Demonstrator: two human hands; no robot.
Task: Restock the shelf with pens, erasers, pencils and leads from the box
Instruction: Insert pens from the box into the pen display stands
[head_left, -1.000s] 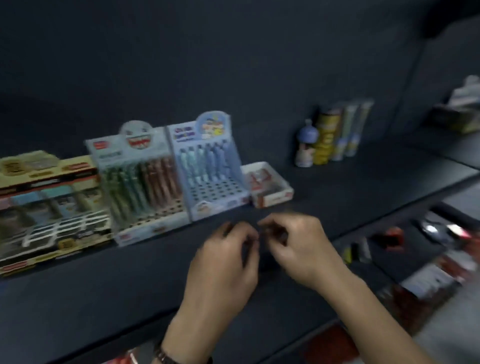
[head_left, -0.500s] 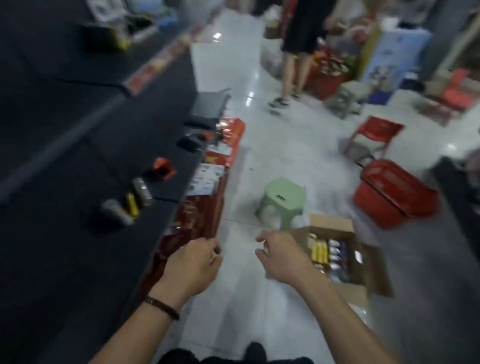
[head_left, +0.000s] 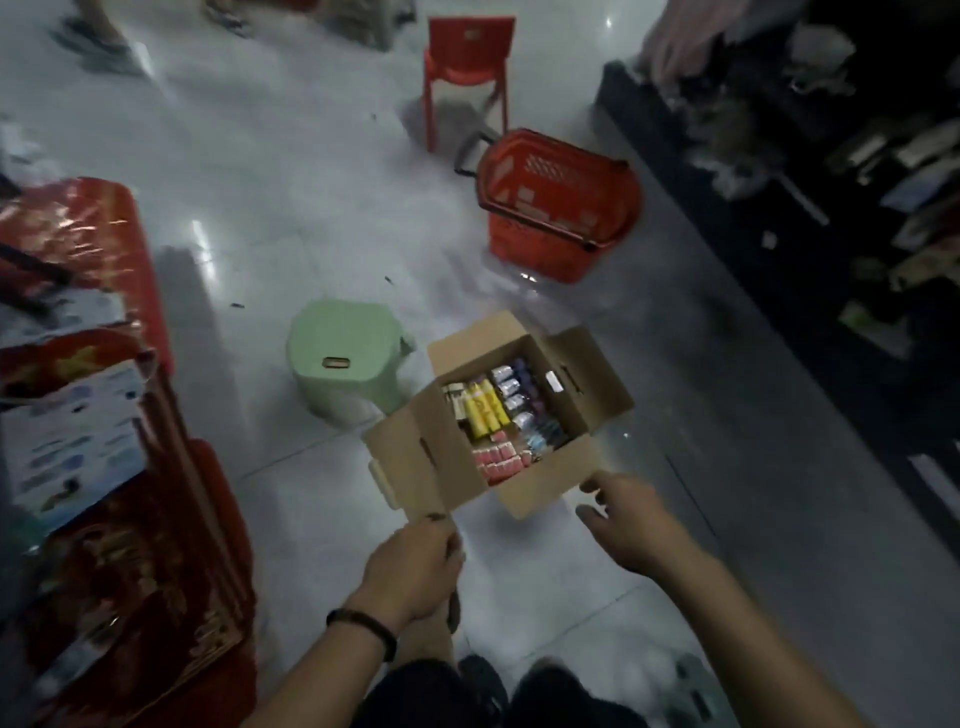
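An open cardboard box (head_left: 530, 499) stands on the floor ahead of me, its flaps spread. Inside lie yellow packs (head_left: 485, 410), pink packs (head_left: 498, 462) and silvery and purple packs (head_left: 514, 389) of stationery. My left hand (head_left: 415, 561) hovers at the edge of the near left flap (head_left: 415, 457) with its fingers curled and its back to the camera; its palm side is hidden. My right hand (head_left: 628, 519) reaches toward the box's near corner with fingers extended and holds nothing. The shelf with the pen displays is out of view.
A pale green stool (head_left: 348, 358) stands just left of the box. A red shopping basket (head_left: 558, 202) and a red chair (head_left: 467, 52) stand farther off. Red packaged goods (head_left: 104, 519) fill the left side; a dark shelf unit (head_left: 831, 234) lines the right.
My view has swung from the shelf with pen displays down to the floor. The box is now close in front, and both hands have come down toward it.
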